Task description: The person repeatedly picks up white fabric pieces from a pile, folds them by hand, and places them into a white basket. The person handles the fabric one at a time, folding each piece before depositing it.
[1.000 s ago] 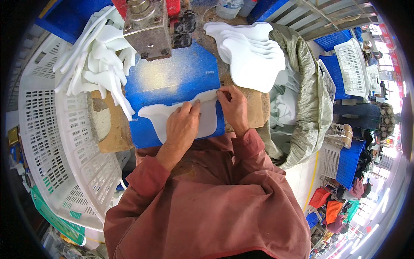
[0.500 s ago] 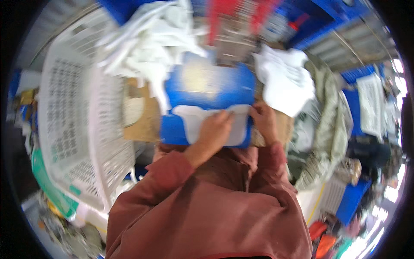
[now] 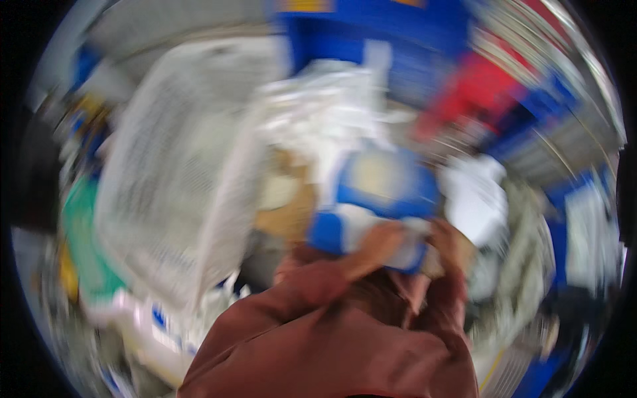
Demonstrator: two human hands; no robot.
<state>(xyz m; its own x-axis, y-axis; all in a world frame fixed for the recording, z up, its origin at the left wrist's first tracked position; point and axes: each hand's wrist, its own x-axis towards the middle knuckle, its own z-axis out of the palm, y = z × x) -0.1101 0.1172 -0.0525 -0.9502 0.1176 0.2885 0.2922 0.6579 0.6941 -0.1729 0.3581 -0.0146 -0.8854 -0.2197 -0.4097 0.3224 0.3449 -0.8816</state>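
Observation:
A flat white fabric piece (image 3: 354, 223) lies over the near end of a blue, rounded work surface (image 3: 419, 180) in front of my body. My left hand (image 3: 381, 244) is on the fabric, fingers closed at its middle. At the fabric's right edge, my right hand (image 3: 447, 240) has its fingers pinched together. Between the two hands the cloth looks slightly raised. Motion blur hides the fingertips. The blue surface bears a pale worn patch on top.
Left stands a big white perforated basket (image 3: 224, 219). Beyond the blue surface is a heap of white fabric pieces (image 3: 325, 109); another white stack (image 3: 474, 199) lies to the right. A red machine part (image 3: 474, 89) rises at the back right. Greyish-green cloth (image 3: 527, 242) hangs far right.
The whole view has swung left, so the basket and work surface now appear further right and lower. Both hands stay at the white fabric piece, and the picture is more blurred.

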